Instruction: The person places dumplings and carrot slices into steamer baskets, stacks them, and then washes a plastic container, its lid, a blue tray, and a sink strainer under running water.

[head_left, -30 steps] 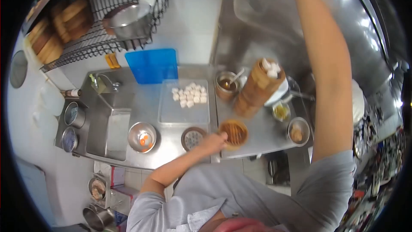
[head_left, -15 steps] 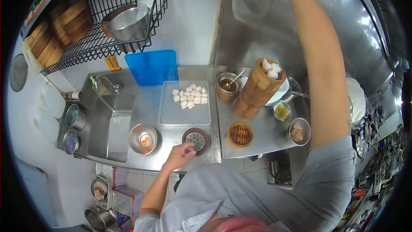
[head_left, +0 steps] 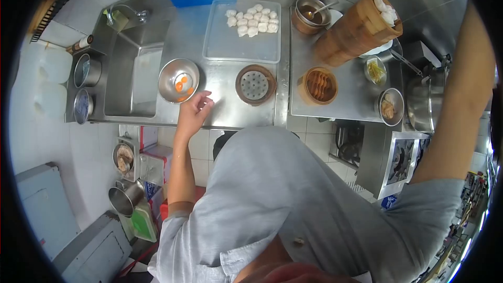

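My left hand point(head_left: 194, 111) is low over the steel counter, beside the near rim of a metal bowl point(head_left: 166, 77). Its fingers are loosely bent and apart, with nothing visible in them. The bowl holds a few orange slices. To the right is a round brown-rimmed steamer piece with a perforated metal plate point(head_left: 255, 84). Behind it, a clear plastic tray point(head_left: 241, 51) carries several white dumplings point(head_left: 252, 21). My right arm point(head_left: 461, 99) reaches up along the right side, and its hand lies outside the view.
A tall stack of bamboo steamers point(head_left: 352, 35) with white dumplings on top leans on the right counter. Near it are a small bamboo steamer point(head_left: 318, 85), a brown sauce pot point(head_left: 310, 14) and small bowls. A sink point(head_left: 133, 73) is at left, a burner point(head_left: 401, 160) at right.
My left hand has moved left from the perforated steamer piece to beside the metal bowl. My right hand, earlier on a clear ribbed container at the top, is out of view. The view has tilted down.
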The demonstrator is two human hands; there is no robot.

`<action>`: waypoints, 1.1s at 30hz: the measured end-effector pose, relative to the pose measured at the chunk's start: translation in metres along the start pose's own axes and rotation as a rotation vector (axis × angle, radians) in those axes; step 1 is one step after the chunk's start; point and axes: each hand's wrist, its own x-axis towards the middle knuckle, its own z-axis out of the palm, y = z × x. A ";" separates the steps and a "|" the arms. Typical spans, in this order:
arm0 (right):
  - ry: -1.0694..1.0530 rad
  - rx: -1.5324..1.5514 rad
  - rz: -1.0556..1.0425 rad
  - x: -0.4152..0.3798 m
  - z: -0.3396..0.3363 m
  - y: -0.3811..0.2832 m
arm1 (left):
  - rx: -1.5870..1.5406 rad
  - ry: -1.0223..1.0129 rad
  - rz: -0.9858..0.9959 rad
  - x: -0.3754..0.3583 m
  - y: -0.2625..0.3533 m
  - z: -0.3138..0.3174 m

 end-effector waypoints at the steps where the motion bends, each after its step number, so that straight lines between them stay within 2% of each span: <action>1: 0.036 0.106 -0.015 -0.029 -0.009 -0.025 | -0.006 -0.002 -0.003 0.005 0.001 0.002; 4: -0.018 0.393 -0.028 -0.136 -0.012 -0.106 | -0.058 0.005 -0.027 0.013 -0.006 0.005; 7: -0.275 0.614 0.066 -0.269 0.022 -0.184 | 0.006 0.024 0.018 0.020 -0.016 0.006; 9: -0.508 0.697 0.187 -0.362 0.055 -0.243 | 0.098 0.053 -0.023 0.016 -0.018 -0.007; 12: -0.594 0.698 0.154 -0.449 0.085 -0.299 | 0.230 0.137 -0.028 0.016 -0.045 -0.036; 14: -0.724 0.683 0.137 -0.477 0.076 -0.323 | 0.349 0.268 -0.043 0.026 -0.076 -0.068; 15: -0.774 0.723 0.216 -0.488 0.072 -0.332 | 0.406 0.329 -0.047 0.034 -0.087 -0.083; 18: -0.758 0.760 0.347 -0.481 0.052 -0.332 | 0.637 0.235 0.004 0.058 -0.105 -0.107; 21: -0.813 0.805 0.458 -0.494 0.042 -0.323 | 0.824 0.072 0.074 0.087 -0.125 -0.091; 24: -0.841 0.814 0.495 -0.504 0.039 -0.315 | 1.000 0.000 0.041 0.113 -0.155 -0.077; 30: -0.811 0.781 0.567 -0.510 0.033 -0.310 | 1.000 -0.121 -0.135 0.127 -0.150 -0.077; 33: -0.798 0.767 0.599 -0.507 0.033 -0.310 | 0.879 -0.189 -0.164 0.124 -0.136 -0.085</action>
